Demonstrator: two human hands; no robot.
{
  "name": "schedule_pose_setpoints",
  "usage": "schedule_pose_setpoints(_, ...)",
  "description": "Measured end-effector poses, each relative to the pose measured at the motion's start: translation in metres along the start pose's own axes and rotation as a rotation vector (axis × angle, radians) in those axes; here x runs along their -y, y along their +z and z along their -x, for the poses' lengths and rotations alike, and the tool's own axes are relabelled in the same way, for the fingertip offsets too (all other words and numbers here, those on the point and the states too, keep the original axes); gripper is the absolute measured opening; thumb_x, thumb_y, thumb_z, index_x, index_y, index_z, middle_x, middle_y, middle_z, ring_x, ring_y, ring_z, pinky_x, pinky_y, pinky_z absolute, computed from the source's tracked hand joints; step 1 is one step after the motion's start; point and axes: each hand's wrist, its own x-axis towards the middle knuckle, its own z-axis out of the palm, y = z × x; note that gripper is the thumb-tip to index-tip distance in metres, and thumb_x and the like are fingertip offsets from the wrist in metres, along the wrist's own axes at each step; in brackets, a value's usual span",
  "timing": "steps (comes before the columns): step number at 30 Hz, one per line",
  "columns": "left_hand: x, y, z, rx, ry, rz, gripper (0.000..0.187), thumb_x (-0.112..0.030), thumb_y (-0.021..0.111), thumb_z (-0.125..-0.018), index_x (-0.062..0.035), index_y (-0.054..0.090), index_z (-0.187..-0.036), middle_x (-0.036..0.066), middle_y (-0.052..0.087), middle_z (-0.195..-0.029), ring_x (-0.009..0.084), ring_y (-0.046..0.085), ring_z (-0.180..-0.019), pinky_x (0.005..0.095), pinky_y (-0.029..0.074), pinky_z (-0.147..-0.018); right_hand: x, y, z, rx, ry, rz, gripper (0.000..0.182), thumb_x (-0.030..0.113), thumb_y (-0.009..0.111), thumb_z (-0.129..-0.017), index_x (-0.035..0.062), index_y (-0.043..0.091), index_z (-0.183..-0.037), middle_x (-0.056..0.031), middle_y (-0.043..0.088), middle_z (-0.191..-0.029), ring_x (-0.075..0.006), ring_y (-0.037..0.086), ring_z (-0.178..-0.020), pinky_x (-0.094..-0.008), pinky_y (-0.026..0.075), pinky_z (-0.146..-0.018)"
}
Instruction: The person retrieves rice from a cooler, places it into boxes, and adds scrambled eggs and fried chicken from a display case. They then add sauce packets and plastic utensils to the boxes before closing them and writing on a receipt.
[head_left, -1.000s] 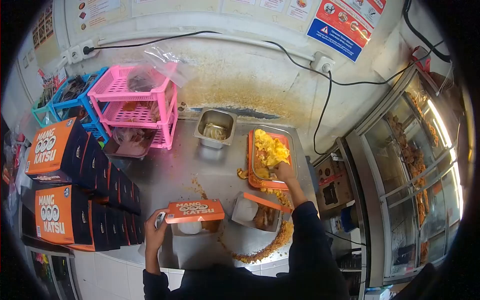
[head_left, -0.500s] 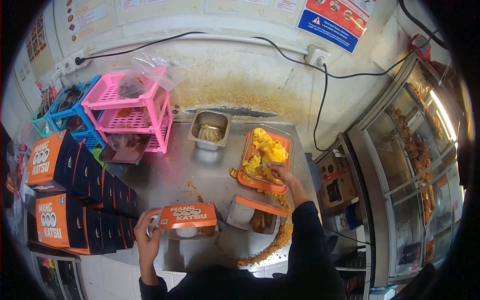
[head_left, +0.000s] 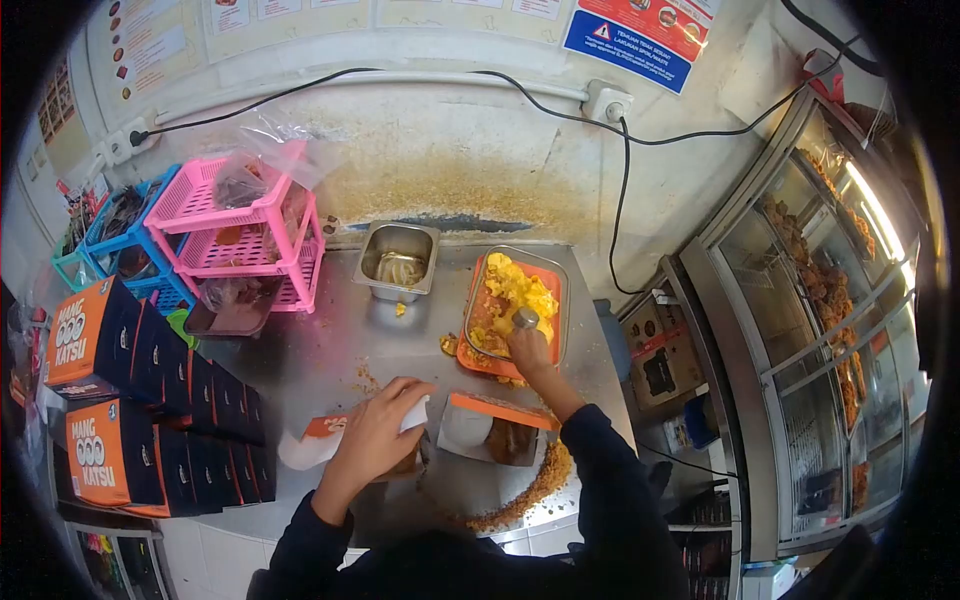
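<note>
Steel counter [head_left: 330,360], crumb-strewn, runs under a stained wall. Her left hand [head_left: 375,435] lies curled over the orange Mang Katsu box [head_left: 335,430], gripping what looks like white paper [head_left: 310,450] against it. The right hand [head_left: 528,345] reaches into the metal tray [head_left: 515,305] of yellow food, fingers closed around a small round-topped tool. An open meal box [head_left: 495,428] sits between them.

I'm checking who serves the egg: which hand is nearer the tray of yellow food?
Right. The right hand is over the tray of yellow food, holding a scoop. The left hand is nearer the person, on the closed orange box.
</note>
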Motion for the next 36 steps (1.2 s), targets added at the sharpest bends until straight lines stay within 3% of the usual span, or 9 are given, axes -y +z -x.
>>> schedule_pose_setpoints(8,0.019,0.038,-0.021,0.244,-0.005,-0.217,0.052,-0.016,0.061,-0.073,-0.0123,0.047,-0.122,0.010,0.049,-0.121,0.0329,0.054,-0.101,0.0440,0.044,-0.083,-0.030,0.005,-0.007,-0.058,0.142,-0.237,0.013,0.012,0.056,-0.076,0.0043,0.064,-0.069,-0.0181,0.060,-0.064,-0.0325,0.061,-0.058,-0.0423,0.048,-0.053)
schedule_pose_setpoints(11,0.027,0.055,-0.023,0.133,0.057,-0.216,0.048,-0.014,0.061,-0.073,-0.0120,0.048,-0.119,0.012,0.051,-0.117,0.0333,0.057,-0.096,0.0448,0.045,-0.080,-0.024,-0.021,-0.004,-0.090,0.197,-0.344,0.014,0.012,0.055,-0.077,0.0036,0.064,-0.071,-0.0190,0.060,-0.063,-0.0332,0.061,-0.058,-0.0445,0.048,-0.053)
schedule_pose_setpoints(17,0.026,0.063,-0.030,0.266,-0.045,-0.217,0.043,-0.014,0.061,-0.074,-0.0124,0.053,-0.116,0.012,0.057,-0.107,0.0329,0.058,-0.094,0.0448,0.045,-0.080,0.019,-0.001,0.006,-0.039,0.061,-0.212,0.017,0.016,0.054,-0.079,0.0038,0.063,-0.071,-0.0177,0.060,-0.060,-0.0332,0.061,-0.056,-0.0439,0.048,-0.052)
schedule_pose_setpoints(20,0.021,0.059,-0.027,0.260,-0.072,-0.196,0.044,-0.015,0.061,-0.074,-0.0137,0.052,-0.117,0.013,0.056,-0.109,0.0329,0.057,-0.095,0.0455,0.044,-0.081,0.005,-0.041,-0.003,-0.039,0.235,-0.310,0.012,0.010,0.052,-0.078,0.0024,0.061,-0.076,-0.0183,0.059,-0.059,-0.0333,0.061,-0.055,-0.0435,0.048,-0.051)
schedule_pose_setpoints(23,0.023,0.060,-0.025,0.255,-0.040,-0.186,0.046,-0.015,0.062,-0.073,-0.0148,0.052,-0.118,0.013,0.055,-0.111,0.0337,0.056,-0.097,0.0461,0.044,-0.082,0.010,-0.023,0.001,0.041,0.159,-0.146,0.009,0.006,0.058,-0.071,0.0009,0.058,-0.079,-0.0180,0.062,-0.067,-0.0310,0.063,-0.062,-0.0388,0.051,-0.054)
schedule_pose_setpoints(24,0.024,0.061,-0.025,0.253,-0.035,-0.189,0.046,-0.015,0.062,-0.073,-0.0148,0.052,-0.118,0.013,0.055,-0.111,0.0337,0.056,-0.097,0.0461,0.044,-0.082,0.016,-0.012,0.004,0.004,0.021,-0.117,0.010,0.006,0.057,-0.073,0.0014,0.059,-0.081,-0.0173,0.062,-0.067,-0.0309,0.063,-0.063,-0.0387,0.051,-0.054)
schedule_pose_setpoints(27,0.027,0.065,-0.022,0.247,-0.035,-0.230,0.045,-0.017,0.064,-0.073,-0.0127,0.052,-0.115,0.011,0.055,-0.110,0.0340,0.056,-0.095,0.0456,0.044,-0.080,-0.006,0.000,-0.011,0.090,0.045,-0.205,0.008,0.007,0.056,-0.074,0.0021,0.060,-0.079,-0.0176,0.062,-0.066,-0.0308,0.064,-0.063,-0.0391,0.052,-0.055)
schedule_pose_setpoints(32,0.030,0.068,-0.026,0.303,-0.027,-0.191,0.046,-0.018,0.064,-0.072,-0.0129,0.051,-0.115,0.010,0.055,-0.111,0.0338,0.055,-0.098,0.0458,0.043,-0.084,-0.011,-0.011,-0.032,-0.047,0.155,-0.265,0.013,0.014,0.054,-0.077,0.0046,0.063,-0.073,-0.0167,0.061,-0.065,-0.0316,0.062,-0.061,-0.0418,0.049,-0.054)
schedule_pose_setpoints(36,0.029,0.065,-0.034,0.295,0.010,-0.172,0.049,-0.016,0.064,-0.071,-0.0132,0.051,-0.118,0.012,0.054,-0.113,0.0326,0.056,-0.099,0.0444,0.044,-0.084,-0.014,-0.007,-0.030,0.059,-0.099,-0.164,0.016,0.017,0.055,-0.077,0.0049,0.064,-0.071,-0.0165,0.062,-0.064,-0.0314,0.062,-0.061,-0.0419,0.049,-0.056)
